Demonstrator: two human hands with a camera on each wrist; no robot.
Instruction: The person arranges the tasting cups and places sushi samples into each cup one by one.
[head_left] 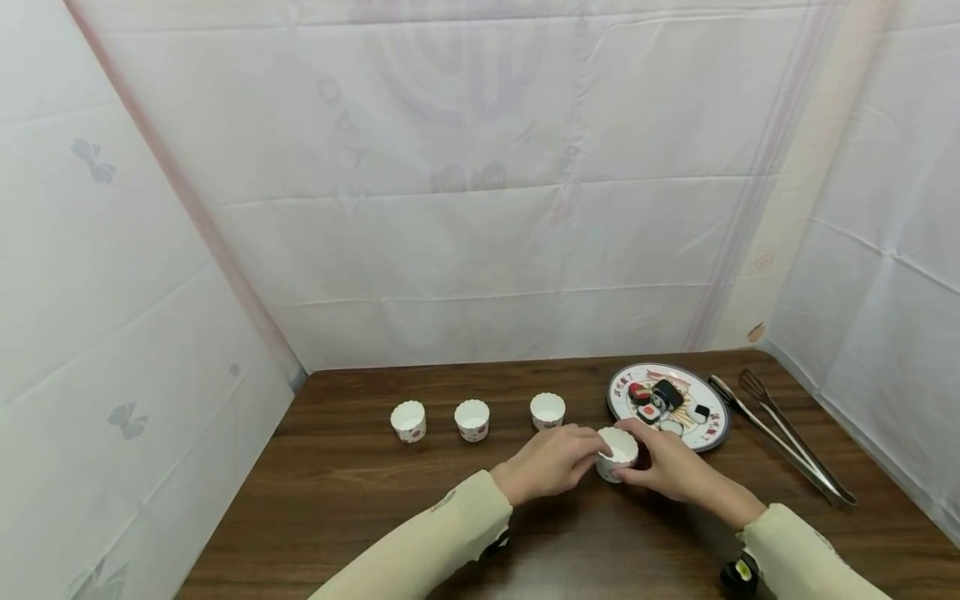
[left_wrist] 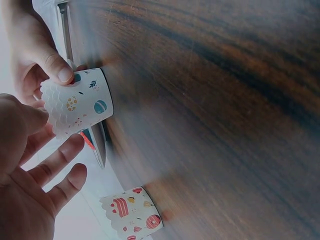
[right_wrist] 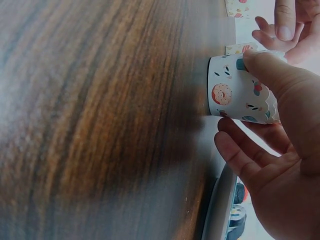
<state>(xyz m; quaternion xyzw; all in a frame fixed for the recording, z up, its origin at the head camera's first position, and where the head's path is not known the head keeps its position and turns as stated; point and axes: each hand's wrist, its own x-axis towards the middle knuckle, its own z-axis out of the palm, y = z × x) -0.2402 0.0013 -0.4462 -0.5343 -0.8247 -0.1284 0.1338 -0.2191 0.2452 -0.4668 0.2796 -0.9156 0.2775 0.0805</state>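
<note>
Right of the dark wood-grained worktop's (head_left: 337, 500) middle, nearer its back edge, the paper cup (head_left: 618, 448) sits upright, the right hand's (head_left: 669, 465) fingers clamped on its printed wall, seemingly to steady it for the left hand (head_left: 551, 460) at the rim. Two left fingers spread apart; whether the thumb pinches the rim, I cannot tell. Layered scallops suggest nested, thin, stiff paper. Three matching cups (head_left: 472, 422) stand spaced towards the back edge, probably so each mouth stays reachable.
</note>
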